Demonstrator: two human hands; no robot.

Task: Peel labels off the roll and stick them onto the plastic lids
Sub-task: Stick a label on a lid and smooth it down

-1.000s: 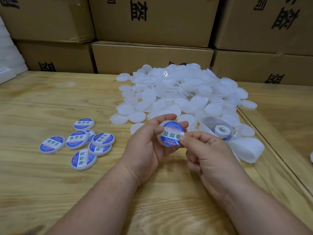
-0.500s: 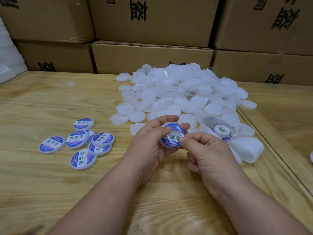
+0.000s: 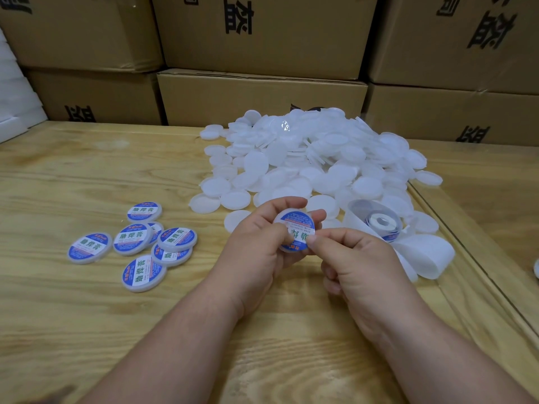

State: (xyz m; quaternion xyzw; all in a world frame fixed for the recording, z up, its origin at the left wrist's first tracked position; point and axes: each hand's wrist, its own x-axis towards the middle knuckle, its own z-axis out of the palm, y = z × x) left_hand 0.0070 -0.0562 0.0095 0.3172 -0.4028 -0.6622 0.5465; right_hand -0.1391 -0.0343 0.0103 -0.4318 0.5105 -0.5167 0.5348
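Left hand point(image 3: 256, 246) gripped a labelled lid point(image 3: 296, 231) by its rim, held just above the wooden table point(image 3: 87, 330) and just nearer than the pile of blank lids point(image 3: 315, 161); right hand point(image 3: 358, 263) pressed thumb and forefinger on the label's near edge. Label roll point(image 3: 379, 223) lay against the pile's near-right edge, finished lids point(image 3: 140, 243) well left of the pile, bare wood between. Cardboard boxes point(image 3: 262, 94) walled the table's far edge behind the pile.

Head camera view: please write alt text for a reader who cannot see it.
Two bare hands hold a round white plastic lid with a blue and white label: the left hand grips it and the right hand presses on the label. Labelled lids lie left, a heap of plain white lids behind.
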